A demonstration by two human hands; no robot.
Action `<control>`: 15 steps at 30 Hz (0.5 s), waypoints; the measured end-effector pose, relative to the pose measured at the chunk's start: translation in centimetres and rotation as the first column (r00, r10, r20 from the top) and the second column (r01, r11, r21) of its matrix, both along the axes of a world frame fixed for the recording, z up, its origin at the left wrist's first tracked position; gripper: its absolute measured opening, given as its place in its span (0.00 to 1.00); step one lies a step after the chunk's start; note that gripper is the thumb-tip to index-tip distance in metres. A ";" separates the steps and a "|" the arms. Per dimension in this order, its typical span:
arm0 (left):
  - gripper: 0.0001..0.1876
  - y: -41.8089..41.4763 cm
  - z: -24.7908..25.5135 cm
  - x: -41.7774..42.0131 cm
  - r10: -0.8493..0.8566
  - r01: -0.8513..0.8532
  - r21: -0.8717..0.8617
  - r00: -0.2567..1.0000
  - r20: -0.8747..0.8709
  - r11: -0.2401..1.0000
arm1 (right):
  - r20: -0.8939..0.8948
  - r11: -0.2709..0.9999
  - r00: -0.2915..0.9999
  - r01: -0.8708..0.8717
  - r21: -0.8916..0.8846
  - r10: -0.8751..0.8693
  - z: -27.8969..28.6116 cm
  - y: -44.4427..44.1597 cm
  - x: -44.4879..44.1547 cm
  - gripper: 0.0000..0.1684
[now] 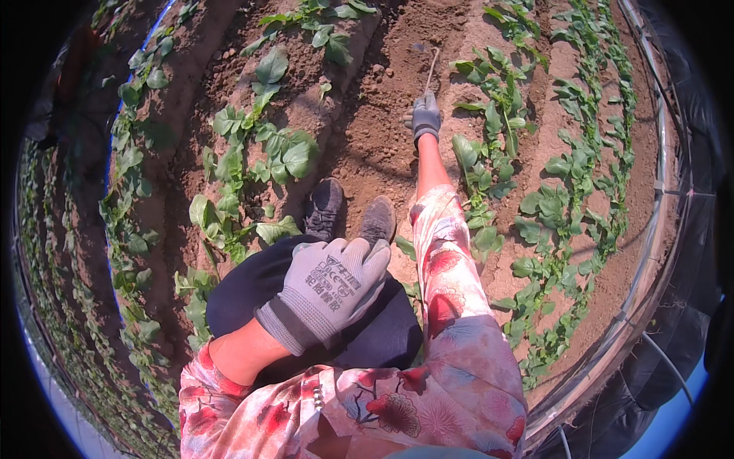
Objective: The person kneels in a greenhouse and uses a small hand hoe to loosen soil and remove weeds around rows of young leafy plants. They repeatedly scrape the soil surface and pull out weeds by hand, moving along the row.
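My left hand (332, 287), in a grey work glove with printing on its back, rests on my dark-trousered knees (241, 304). Its fingers bend over the front, and their tips are hidden. Stretched far ahead, my right hand (425, 117) wears a similar glove and grips a small hand hoe (432, 72). The hoe's thin bent shaft reaches away from me, and its blade (420, 48) lies at the loose brown soil (378, 123) of the furrow. Whether the blade is sunk in the soil is hard to see.
Leafy green plants line the ridges left (229, 166) and right (493, 126) of the furrow. My dark shoes (324, 209) stand in it. A blue line (114, 115) runs along a further row at left. Black plastic sheeting (682, 275) and a pale pipe (659, 149) border the right side.
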State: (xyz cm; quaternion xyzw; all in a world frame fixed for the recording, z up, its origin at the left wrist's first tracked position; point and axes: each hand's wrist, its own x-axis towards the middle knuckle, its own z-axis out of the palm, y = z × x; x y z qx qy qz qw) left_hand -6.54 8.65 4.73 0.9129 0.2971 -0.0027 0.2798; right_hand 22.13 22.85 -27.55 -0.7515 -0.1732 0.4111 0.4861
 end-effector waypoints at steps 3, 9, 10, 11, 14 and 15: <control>0.19 0.3 0.0 0.2 -0.053 0.053 -0.031 0.999 -0.007 0.998 | 0.654 0.917 0.677 -0.076 -0.393 0.337 -2.2 -0.6 2.3 0.27; 0.19 0.6 0.7 0.6 -0.067 0.068 -0.026 0.997 0.022 0.997 | 0.423 0.816 0.792 -0.156 -0.557 0.441 -1.4 -13.8 -6.0 0.30; 0.19 0.5 0.9 0.7 -0.073 0.074 -0.020 0.997 0.038 0.997 | 0.426 0.824 0.780 -0.191 -0.534 0.457 -0.9 -16.5 -6.5 0.31; 0.18 0.3 0.8 0.6 -0.076 0.077 -0.018 0.996 0.049 0.997 | 0.438 0.802 0.734 -0.241 -0.547 0.519 0.2 -18.9 -7.3 0.32; 0.17 -0.6 0.8 0.3 -0.096 0.096 0.007 0.991 0.098 0.995 | 0.369 0.762 0.777 -0.211 -0.612 0.511 1.6 -26.1 -9.8 0.31; 0.17 -0.9 0.8 -0.3 -0.081 0.081 0.005 0.993 0.087 0.997 | 0.348 0.760 0.758 -0.286 -0.584 0.552 0.7 -28.3 -11.0 0.31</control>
